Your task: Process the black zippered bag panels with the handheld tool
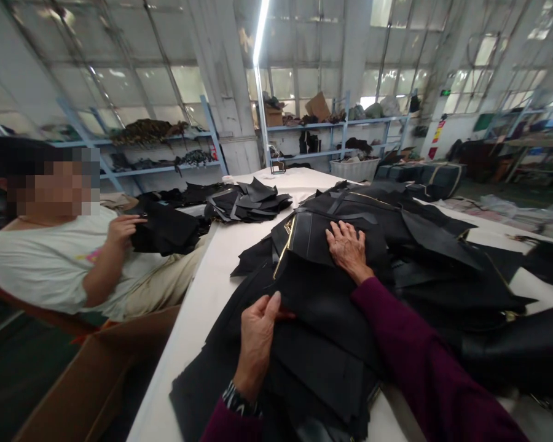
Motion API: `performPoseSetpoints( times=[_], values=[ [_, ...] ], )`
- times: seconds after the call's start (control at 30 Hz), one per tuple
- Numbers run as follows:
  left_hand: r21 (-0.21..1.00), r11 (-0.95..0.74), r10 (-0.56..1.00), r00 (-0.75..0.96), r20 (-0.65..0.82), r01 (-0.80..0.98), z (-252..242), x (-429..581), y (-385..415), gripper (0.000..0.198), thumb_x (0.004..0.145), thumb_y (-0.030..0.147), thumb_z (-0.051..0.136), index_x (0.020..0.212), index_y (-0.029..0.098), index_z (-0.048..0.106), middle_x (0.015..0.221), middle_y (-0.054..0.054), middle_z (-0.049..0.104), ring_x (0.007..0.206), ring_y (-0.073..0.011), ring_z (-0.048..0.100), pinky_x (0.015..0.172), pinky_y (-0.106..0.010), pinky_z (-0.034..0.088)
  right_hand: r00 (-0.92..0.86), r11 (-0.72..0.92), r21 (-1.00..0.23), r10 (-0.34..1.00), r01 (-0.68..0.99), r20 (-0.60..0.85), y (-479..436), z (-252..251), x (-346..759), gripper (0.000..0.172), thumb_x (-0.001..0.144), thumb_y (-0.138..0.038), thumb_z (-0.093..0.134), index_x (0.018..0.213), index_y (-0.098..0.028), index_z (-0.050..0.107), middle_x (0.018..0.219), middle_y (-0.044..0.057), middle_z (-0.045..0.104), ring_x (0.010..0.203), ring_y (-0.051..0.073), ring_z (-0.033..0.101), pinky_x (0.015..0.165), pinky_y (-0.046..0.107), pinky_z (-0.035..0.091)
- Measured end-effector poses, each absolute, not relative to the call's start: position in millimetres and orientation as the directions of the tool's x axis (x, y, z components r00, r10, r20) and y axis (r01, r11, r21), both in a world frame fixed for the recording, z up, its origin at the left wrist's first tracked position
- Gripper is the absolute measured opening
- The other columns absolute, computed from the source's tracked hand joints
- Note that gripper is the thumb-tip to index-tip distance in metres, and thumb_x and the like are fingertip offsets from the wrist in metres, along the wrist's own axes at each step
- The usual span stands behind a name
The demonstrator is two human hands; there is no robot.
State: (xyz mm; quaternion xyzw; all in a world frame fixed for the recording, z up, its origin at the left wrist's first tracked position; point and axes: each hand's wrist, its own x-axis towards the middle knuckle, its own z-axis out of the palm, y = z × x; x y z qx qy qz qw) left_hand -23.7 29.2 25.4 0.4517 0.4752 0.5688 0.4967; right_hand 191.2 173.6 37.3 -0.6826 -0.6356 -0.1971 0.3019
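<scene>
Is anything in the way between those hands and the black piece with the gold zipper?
Nothing visible. The right hand lies spread directly on the black piece, and the left hand appears to hold its near edge, with the gold zipper lying beyond.

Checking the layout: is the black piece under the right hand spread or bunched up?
Spread: the black piece lies broad, mostly flat, right hand palm-down on it.

Black panel [320,279], gold zipper [284,250] at left edge, atop overlapping black pieces [311,356].
</scene>
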Motion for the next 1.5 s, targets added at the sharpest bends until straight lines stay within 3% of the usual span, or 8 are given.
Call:
performPoseSetpoints(
  times=[0.13,0.43,0.73,0.87,1.0,1.2,1.37,1.5],
  values=[
    [0.996,-0.058,0.993,-0.097,0.064,0.068,21,-25,29,0.039,0.076,0.048,0.066,0.057,0.014,0.059,0.052,-0.002,0.064,0.051,-0.0113,0.056,0.054,-0.020,0.041,0.122,-0.026,-0.154,0.745,0.988,0.656,174,36,190,0.040,0.096,-0.039,0.045,0.131,-0.019,0.048,0.137,0.010,0.049,0.127,0.029,0.041,0.104,0.054,0.029],
    [0.996,-0.093,0.989,-0.118,0.093,0.009,7,-26,36,0.038,0.075,0.046,0.065,0.056,0.015,0.056,0.051,0.000,0.062,0.046,-0.0103,0.055,0.054,-0.021,0.040,0.142,-0.023,-0.183,0.727,0.983,0.671,173,31,193,0.037,0.096,-0.036,0.048,0.128,-0.018,0.051,0.135,0.009,0.051,0.126,0.028,0.043,0.104,0.052,0.030],
    [0.988,-0.053,0.969,-0.231,0.086,0.142,1,-23,43,0.048,0.075,0.054,0.063,0.047,0.016,0.054,0.042,-0.001,0.055,0.045,-0.0118,0.050,0.050,-0.022,0.036,0.113,0.070,-0.236,0.726,0.969,0.678,156,36,193,0.036,0.096,-0.035,0.046,0.125,-0.014,0.052,0.133,0.013,0.052,0.126,0.028,0.043,0.104,0.051,0.029],
    [0.996,-0.040,0.961,-0.271,0.059,0.077,0,-21,46,0.050,0.076,0.053,0.062,0.044,0.017,0.049,0.038,0.001,0.050,0.040,-0.0092,0.043,0.046,-0.021,0.032,-0.002,0.218,-0.232,0.734,0.948,0.679,129,50,180,0.050,0.095,-0.039,0.046,0.132,-0.006,0.046,0.138,0.022,0.046,0.129,0.032,0.038,0.105,0.050,0.028],
    [0.998,-0.013,0.960,-0.281,-0.003,-0.057,-1,-18,49,0.046,0.074,0.054,0.063,0.050,0.017,0.047,0.036,0.004,0.047,0.036,-0.0075,0.038,0.042,-0.020,0.028,-0.266,0.478,-0.157,0.699,0.864,0.664,90,52,149,0.057,0.090,-0.049,0.051,0.135,-0.016,0.045,0.146,0.015,0.039,0.135,0.031,0.029,0.109,0.050,0.023],
    [0.992,-0.077,0.971,-0.234,0.051,-0.103,1,-17,47,0.051,0.080,0.057,0.053,0.052,0.016,0.047,0.040,0.004,0.046,0.039,-0.0072,0.040,0.043,-0.020,0.030,-0.417,0.668,-0.207,0.645,0.715,0.640,63,28,108,0.054,0.089,-0.026,0.052,0.138,-0.005,0.040,0.145,0.020,0.038,0.137,0.031,0.026,0.113,0.053,0.019],
    [0.998,-0.054,0.958,-0.284,0.044,-0.030,5,-17,43,0.050,0.074,0.057,0.061,0.049,0.017,0.045,0.038,0.005,0.042,0.037,-0.0063,0.036,0.041,-0.020,0.027,-0.348,0.716,-0.376,0.644,0.588,0.682,66,33,114,0.045,0.085,-0.018,0.052,0.129,-0.008,0.051,0.137,0.016,0.050,0.131,0.024,0.040,0.111,0.043,0.032],
    [0.998,-0.060,0.958,-0.282,0.058,0.002,6,-16,42,0.053,0.075,0.059,0.058,0.046,0.017,0.044,0.037,0.005,0.041,0.036,-0.0055,0.034,0.041,-0.019,0.025,-0.185,0.705,-0.506,0.656,0.498,0.732,67,40,124,0.030,0.082,-0.008,0.040,0.093,-0.016,0.067,0.110,0.011,0.068,0.105,0.019,0.062,0.095,0.034,0.049]
  ],
)
